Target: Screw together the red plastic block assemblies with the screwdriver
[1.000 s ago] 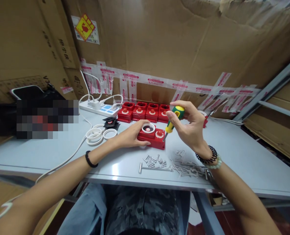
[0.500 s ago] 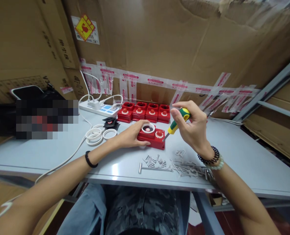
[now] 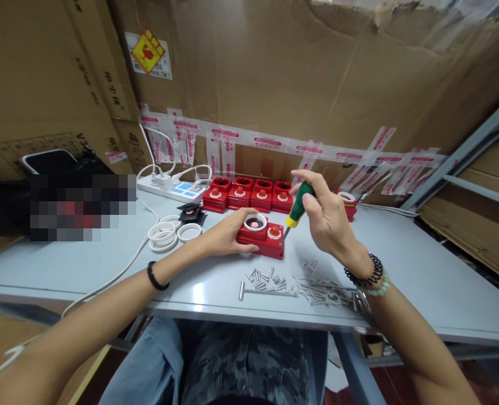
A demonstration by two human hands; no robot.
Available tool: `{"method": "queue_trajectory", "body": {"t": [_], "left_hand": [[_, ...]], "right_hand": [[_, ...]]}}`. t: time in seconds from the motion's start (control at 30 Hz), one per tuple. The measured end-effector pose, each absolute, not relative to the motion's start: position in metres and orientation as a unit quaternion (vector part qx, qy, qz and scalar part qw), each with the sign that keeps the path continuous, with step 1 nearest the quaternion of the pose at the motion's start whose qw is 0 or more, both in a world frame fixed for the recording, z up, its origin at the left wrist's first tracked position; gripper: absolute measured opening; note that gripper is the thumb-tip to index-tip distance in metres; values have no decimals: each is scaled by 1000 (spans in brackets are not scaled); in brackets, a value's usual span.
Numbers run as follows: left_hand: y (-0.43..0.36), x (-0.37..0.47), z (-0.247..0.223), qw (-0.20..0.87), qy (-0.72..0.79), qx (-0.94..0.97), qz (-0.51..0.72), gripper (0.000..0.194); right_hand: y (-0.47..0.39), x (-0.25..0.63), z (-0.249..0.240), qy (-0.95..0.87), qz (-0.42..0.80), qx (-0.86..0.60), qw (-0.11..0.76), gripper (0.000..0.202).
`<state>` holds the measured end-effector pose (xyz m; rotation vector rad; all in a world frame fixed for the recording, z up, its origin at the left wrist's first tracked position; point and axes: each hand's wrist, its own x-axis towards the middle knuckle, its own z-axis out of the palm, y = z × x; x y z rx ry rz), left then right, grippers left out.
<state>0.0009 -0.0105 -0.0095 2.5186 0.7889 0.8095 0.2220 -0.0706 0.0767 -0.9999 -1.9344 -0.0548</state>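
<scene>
A red box [image 3: 266, 247] with a white ring [image 3: 256, 223] on its left part and a red round knob on its right lies on the table. My left hand [image 3: 228, 232] grips its left end, thumb along the front side and fingers behind. In my right hand [image 3: 326, 216] is a screwdriver [image 3: 300, 207] with a green and yellow handle, tilted to the right. Its tip meets the box's right end, at a corner screw. Nearer me lie loose screws [image 3: 260, 279] and a metal T-handle tool [image 3: 242, 290].
Several similar red boxes [image 3: 239, 194] stand in a row behind, another [image 3: 350, 209] behind my right hand. White rings [image 3: 163, 236], a black piece [image 3: 190, 212] and a white power strip [image 3: 181, 190] with cables are at left. Small clear bags [image 3: 323, 293] lie front right. Cardboard [image 3: 249, 73] walls the back.
The screwdriver is more upright, and my right hand has turned around its handle, its fingers shifted. My left hand and the red box stay in place.
</scene>
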Motion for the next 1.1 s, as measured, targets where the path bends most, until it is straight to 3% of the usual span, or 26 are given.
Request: {"method": "queue_trajectory", "body": {"t": [0.1, 0.3, 0.53, 0.73, 0.97, 1.1], "left_hand": [[-11, 1, -9, 189, 282, 896, 286, 71], [-12, 1, -8, 191, 286, 894, 286, 71], [-11, 1, -10, 188, 284, 895, 288, 71], [-10, 0, -11, 189, 282, 895, 289, 71], [-10, 1, -11, 182, 285, 896, 286, 72], [-11, 1, -9, 185, 281, 898, 284, 70]], "right_hand": [[-70, 223, 76, -798, 41, -382, 464, 34], [-71, 219, 75, -757, -117, -442, 467, 25], [-73, 220, 74, -808, 16, -385, 447, 38], [-74, 217, 74, -751, -107, -433, 488, 23], [-75, 218, 75, -800, 56, -379, 462, 33], [-75, 216, 75, -762, -65, -424, 485, 25]]}}
